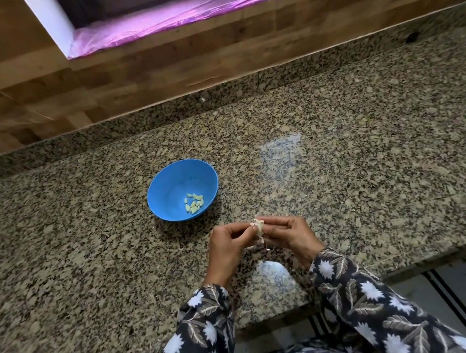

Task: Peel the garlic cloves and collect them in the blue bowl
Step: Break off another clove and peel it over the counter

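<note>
A blue bowl (167,185) stands on the speckled granite counter (343,160) and holds several pale peeled garlic cloves (194,203) near its right inner side. Below and to the right of the bowl, my left hand (226,244) and my right hand (288,234) meet above the counter. Between their fingertips is a piece of garlic (258,226) with papery white skin sticking out. Both hands pinch it, fingers curled. Part of the garlic is hidden by the fingers.
A raised granite ledge and a wood-patterned wall (93,85) run along the back of the counter. Above is a window sill covered in shiny purple film (202,13). The counter's front edge (418,267) drops to a tiled floor at the lower right.
</note>
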The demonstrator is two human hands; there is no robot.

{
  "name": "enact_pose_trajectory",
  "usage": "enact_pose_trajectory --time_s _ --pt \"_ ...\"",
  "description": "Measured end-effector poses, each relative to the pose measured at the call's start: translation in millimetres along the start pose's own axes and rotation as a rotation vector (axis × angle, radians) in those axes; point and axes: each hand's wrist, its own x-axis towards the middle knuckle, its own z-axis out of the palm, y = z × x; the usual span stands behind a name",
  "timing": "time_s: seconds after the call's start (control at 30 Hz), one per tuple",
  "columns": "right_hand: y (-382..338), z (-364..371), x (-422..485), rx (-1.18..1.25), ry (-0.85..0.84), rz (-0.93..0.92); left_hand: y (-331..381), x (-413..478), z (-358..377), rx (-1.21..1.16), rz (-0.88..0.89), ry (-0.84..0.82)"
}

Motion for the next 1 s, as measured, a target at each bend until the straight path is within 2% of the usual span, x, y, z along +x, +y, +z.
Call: enact_pose_trajectory --time_s 0.27,0.43,0.6,0.7,0.87,1.0 --pt "0.7 -0.3 0.7 -0.024 0.030 0.005 -4.0 0.6 7.1 0.147 0.057 0.035" --pt "-0.8 -3.4 2.2 0.007 0.006 0.022 0.3 -2.0 9.0 -0.068 -0.010 0.052" --pt "1.7 -3.8 1.1 0.073 -0.006 0.036 -4.7 -1.3 11.1 -0.061 0.008 0.108" --pt "2.9 -2.3 0.7 0.099 0.012 0.037 -9.0 0.7 14.2 0.037 0.037 0.166" --pt "5.1 -0.5 0.8 0.092 0.024 0.025 -9.1 -2.8 19.0 0.519 0.206 0.230" --pt "8.2 0.7 1.3 0.089 0.048 0.010 -7.1 -5.0 28.5 0.689 0.285 0.253"
